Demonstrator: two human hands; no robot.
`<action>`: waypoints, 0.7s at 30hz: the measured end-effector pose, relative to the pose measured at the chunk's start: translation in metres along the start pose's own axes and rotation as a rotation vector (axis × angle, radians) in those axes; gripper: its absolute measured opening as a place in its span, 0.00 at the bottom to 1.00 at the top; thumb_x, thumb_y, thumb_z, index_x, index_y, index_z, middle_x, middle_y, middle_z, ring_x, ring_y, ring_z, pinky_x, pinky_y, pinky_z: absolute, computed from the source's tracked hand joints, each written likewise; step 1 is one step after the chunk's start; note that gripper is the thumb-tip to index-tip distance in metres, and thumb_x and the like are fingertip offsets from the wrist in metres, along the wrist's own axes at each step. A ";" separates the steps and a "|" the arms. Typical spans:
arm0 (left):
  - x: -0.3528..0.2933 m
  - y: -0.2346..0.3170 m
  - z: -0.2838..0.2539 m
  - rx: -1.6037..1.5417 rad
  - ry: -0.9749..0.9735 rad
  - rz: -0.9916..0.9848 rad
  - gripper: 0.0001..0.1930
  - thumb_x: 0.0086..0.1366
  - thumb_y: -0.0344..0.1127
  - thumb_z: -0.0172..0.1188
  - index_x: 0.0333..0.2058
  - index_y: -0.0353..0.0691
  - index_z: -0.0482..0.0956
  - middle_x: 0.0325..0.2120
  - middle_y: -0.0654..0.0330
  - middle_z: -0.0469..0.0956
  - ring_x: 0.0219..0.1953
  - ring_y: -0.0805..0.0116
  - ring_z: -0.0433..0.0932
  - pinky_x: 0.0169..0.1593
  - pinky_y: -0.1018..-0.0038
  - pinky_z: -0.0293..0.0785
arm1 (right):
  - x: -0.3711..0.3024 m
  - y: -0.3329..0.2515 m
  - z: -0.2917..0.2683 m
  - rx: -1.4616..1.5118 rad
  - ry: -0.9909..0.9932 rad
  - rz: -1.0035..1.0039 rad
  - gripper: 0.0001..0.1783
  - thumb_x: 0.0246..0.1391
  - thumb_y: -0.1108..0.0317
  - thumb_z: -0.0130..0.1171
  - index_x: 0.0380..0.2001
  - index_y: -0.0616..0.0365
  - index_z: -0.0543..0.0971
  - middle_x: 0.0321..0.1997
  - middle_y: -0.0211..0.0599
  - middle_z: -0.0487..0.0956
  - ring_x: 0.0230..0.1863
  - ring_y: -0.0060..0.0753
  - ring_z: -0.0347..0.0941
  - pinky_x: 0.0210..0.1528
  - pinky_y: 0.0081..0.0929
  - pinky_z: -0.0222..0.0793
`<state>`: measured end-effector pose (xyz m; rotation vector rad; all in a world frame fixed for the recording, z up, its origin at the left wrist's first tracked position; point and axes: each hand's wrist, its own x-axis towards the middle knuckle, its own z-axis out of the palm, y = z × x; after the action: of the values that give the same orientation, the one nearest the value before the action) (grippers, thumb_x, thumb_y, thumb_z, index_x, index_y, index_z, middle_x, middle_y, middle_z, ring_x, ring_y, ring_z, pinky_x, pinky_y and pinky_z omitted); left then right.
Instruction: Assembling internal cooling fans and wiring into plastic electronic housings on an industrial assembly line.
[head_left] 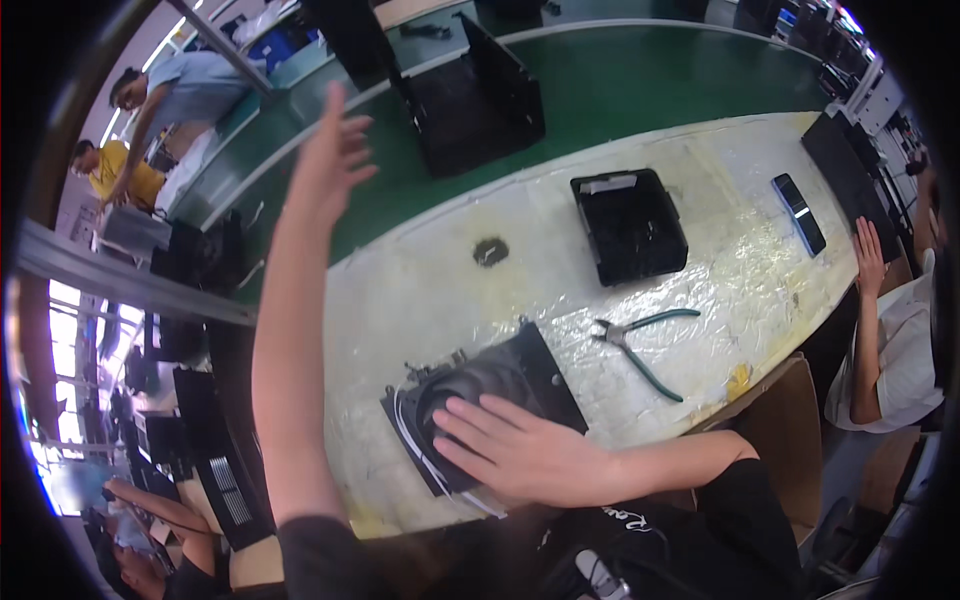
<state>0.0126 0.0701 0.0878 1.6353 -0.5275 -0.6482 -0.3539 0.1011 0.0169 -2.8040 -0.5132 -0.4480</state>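
Note:
My left hand [335, 165] is stretched out far forward over the green surface. Its fingers are apart and hold nothing. Lying flat, my right hand [525, 450] rests with spread fingers on a black panel [550, 378] that carries a raised round part [482, 382]. White wires [412, 437] run along the panel's left side. To the right of the panel, cutting pliers [622, 336] with green handles lie with their handles apart. Beyond my left fingertips, to the right, a black open-sided housing [470, 115] sits on the green surface.
A black bin [645, 270] and a phone [798, 214] lie on the film-covered white table [420, 290]. At the right, a co-worker's hand [870, 258] touches a long black part [845, 170]. Other people are at the left. A cardboard box [785, 420] stands beside the near table edge.

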 end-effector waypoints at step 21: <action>-0.012 -0.006 0.004 -0.309 0.488 0.207 0.25 0.42 0.33 0.71 0.38 0.31 0.70 0.26 0.57 0.75 0.25 0.66 0.77 0.27 0.70 0.76 | 0.004 0.016 -0.017 -0.411 -0.007 -0.187 0.26 0.47 0.66 0.55 0.50 0.70 0.75 0.56 0.56 0.75 0.58 0.54 0.73 0.58 0.48 0.68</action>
<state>0.0010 0.0762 0.0833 1.3587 -0.2190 -0.1526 -0.3489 0.0828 0.0307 -3.1605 -0.7673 -0.6469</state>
